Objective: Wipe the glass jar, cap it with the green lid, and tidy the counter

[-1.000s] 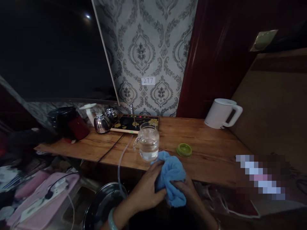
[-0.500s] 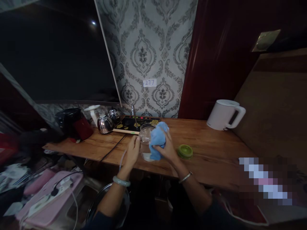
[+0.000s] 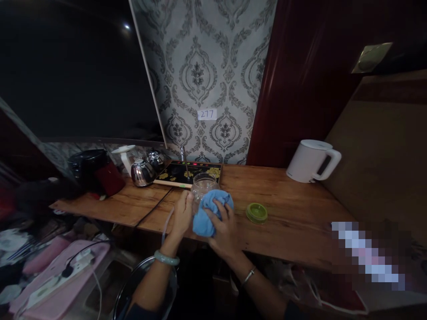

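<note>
A clear glass pot (image 3: 201, 183) is upright near the table's front edge, its open rim showing above a blue cloth. My left hand (image 3: 183, 211) is closed at the pot's left side, gripping it there; a handle, if any, is hidden by the fingers. In my right hand (image 3: 225, 224) the blue cloth (image 3: 205, 218) is bunched and pressed over the pot's front, covering much of the glass. A green round lid-like piece (image 3: 256, 214) lies on the wood to the right of this hand.
Behind the pot sits a black tea stove panel (image 3: 176, 171) with a thin tap (image 3: 183, 160). Two steel kettles (image 3: 143, 172) and a red-black appliance (image 3: 96, 173) stand left; a white electric kettle (image 3: 308, 161) stands right. Below is a pink stool (image 3: 71, 289) carrying a power strip.
My right hand has moved the blue cloth from the pot's right side round to its front, lower and leftward. The left hand keeps its grip. The camera view has shifted slightly.
</note>
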`<state>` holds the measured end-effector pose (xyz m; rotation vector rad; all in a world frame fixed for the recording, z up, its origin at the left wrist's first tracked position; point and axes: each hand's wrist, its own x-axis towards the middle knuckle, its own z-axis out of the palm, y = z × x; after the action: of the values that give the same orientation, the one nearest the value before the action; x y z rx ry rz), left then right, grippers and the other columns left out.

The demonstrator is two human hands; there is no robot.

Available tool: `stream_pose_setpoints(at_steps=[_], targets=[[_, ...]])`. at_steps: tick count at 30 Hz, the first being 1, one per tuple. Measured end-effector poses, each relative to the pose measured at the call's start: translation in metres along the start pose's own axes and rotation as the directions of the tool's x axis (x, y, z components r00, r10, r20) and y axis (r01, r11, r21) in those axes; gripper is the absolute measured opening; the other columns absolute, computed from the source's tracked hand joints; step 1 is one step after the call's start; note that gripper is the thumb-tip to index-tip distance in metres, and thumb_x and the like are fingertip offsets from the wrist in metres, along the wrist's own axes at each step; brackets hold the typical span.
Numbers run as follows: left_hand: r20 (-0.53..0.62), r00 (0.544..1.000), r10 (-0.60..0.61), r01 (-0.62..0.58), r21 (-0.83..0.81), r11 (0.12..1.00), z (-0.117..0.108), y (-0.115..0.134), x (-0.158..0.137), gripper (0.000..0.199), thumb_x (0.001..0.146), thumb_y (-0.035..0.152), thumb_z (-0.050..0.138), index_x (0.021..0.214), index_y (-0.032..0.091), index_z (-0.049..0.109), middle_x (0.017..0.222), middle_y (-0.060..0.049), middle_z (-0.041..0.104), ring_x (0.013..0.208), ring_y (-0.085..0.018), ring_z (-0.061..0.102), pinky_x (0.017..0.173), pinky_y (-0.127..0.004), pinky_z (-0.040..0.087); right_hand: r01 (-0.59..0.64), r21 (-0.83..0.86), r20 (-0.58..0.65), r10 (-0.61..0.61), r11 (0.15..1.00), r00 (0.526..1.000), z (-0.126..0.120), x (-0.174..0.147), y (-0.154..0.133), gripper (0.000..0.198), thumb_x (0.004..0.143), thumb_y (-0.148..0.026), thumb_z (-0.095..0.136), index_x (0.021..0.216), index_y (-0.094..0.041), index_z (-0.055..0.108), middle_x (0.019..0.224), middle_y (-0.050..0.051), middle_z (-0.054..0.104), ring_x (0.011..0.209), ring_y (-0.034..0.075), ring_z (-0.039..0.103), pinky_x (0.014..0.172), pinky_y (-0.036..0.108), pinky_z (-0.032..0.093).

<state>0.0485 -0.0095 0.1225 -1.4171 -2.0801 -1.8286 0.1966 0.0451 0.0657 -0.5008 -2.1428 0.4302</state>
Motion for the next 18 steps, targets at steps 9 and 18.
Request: stream_pose_setpoints(at_steps=[9, 18], targets=[[0.051, 0.999, 0.014, -0.015, 0.026, 1.000, -0.003, -0.005, 0.001, 0.040, 0.097, 0.052, 0.035, 0.070, 0.023, 0.044, 0.065, 0.002, 0.046, 0.063, -0.016, 0.047, 0.061, -0.029, 0.037, -0.342, 0.660, 0.120, 0.356, 0.669, 0.927, -0.025, 0.073, 0.062, 0.048, 0.059, -0.034, 0.072, 0.105, -0.018, 0.069, 0.105, 0.008, 0.072, 0.096, 0.028, 0.065, 0.087, 0.042, 0.052], [0.035, 0.999, 0.039, -0.040, 0.020, 0.999, -0.001, -0.002, 0.000, 0.038, 0.098, 0.045, 0.036, 0.068, 0.023, 0.042, 0.064, 0.002, 0.045, 0.062, -0.015, 0.045, 0.059, -0.028, 0.035, -0.472, 0.787, 0.247, 0.497, 0.399, 0.832, -0.019, 0.108, 0.079, 0.031, 0.058, -0.036, 0.071, 0.083, -0.018, 0.069, 0.079, 0.001, 0.072, 0.072, 0.019, 0.064, 0.066, 0.030, 0.052]])
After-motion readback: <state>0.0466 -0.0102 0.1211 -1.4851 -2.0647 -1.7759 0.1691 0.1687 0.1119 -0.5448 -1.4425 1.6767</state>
